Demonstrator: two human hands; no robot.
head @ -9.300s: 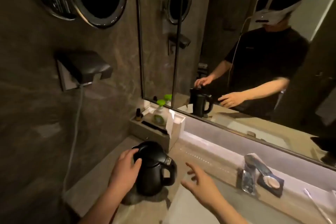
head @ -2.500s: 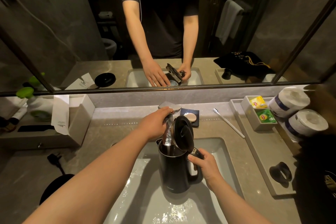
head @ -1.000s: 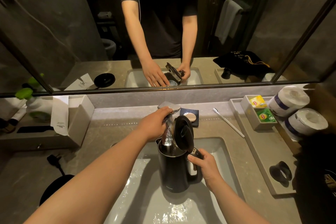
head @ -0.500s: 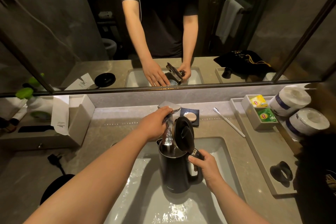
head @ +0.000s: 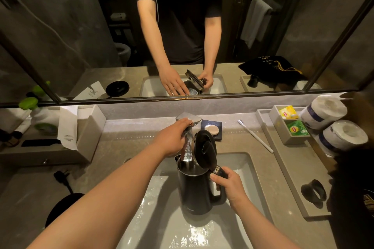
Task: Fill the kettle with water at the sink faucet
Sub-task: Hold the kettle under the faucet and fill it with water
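A black electric kettle (head: pixel 195 194) stands upright in the white sink basin (head: pixel 240 170), its hinged lid (head: pixel 204 148) flipped up. My right hand (head: pixel 229 185) grips the kettle's handle. The chrome faucet (head: pixel 187 148) reaches over the kettle's mouth and a thin stream of water runs from its spout into the kettle. My left hand (head: pixel 172 139) is closed on the faucet's lever at the top.
The kettle's round black base (head: pixel 60 209) and its plug (head: pixel 60 176) lie on the counter at left. A soap dish (head: pixel 212 129) and toothbrush (head: pixel 255 135) sit behind the sink. A tray (head: pixel 291 170) at right holds tea bags and a black ring; toilet rolls (head: pixel 342 137) stand beside it.
Since 9.3 s ago the kettle went from its base at left into the sink under the faucet, lid opened. Over the last second both hands and the kettle stay put while water runs.
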